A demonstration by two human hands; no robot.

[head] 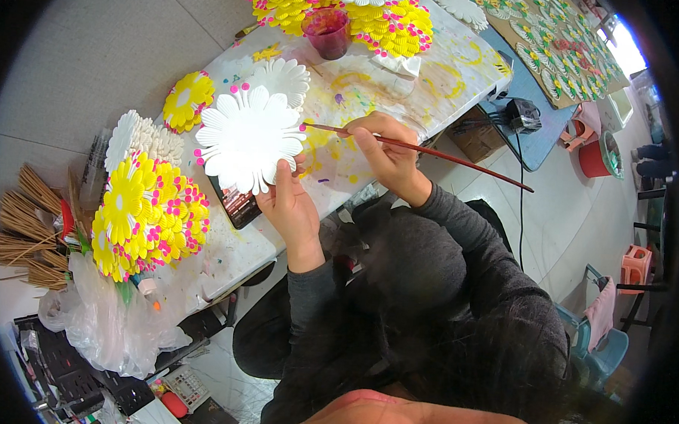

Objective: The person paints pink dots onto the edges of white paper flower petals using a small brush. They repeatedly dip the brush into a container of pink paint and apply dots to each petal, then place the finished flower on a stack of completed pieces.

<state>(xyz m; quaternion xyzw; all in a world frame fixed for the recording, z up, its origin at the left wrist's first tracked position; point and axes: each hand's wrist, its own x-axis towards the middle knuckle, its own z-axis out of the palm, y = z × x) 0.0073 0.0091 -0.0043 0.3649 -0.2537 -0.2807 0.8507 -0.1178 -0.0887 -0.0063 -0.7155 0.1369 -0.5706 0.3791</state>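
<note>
My left hand (290, 210) holds a large white flower-shaped piece (252, 139) by its lower right edge, above the table. Several small pink dots show at the tips around its rim. My right hand (389, 152) grips a thin dark red paintbrush (453, 157), its tip at a pink dot on the piece's right edge. Behind the held piece lies another white flower piece (282, 78). A yellow flower piece with pink tips (189, 101) is to its left. A translucent cup stained with pink paint (326, 35) stands farther back. A phone (239, 205) is partly hidden under the held piece.
Piles of yellow flower pieces (148, 216) stand at the left and back of the paint-stained table (377, 84). White pieces (151, 141), wooden sticks (30, 229) and a plastic bag (122, 322) are at left. At right are a blue table (535, 140), a cable (520, 212) and stools.
</note>
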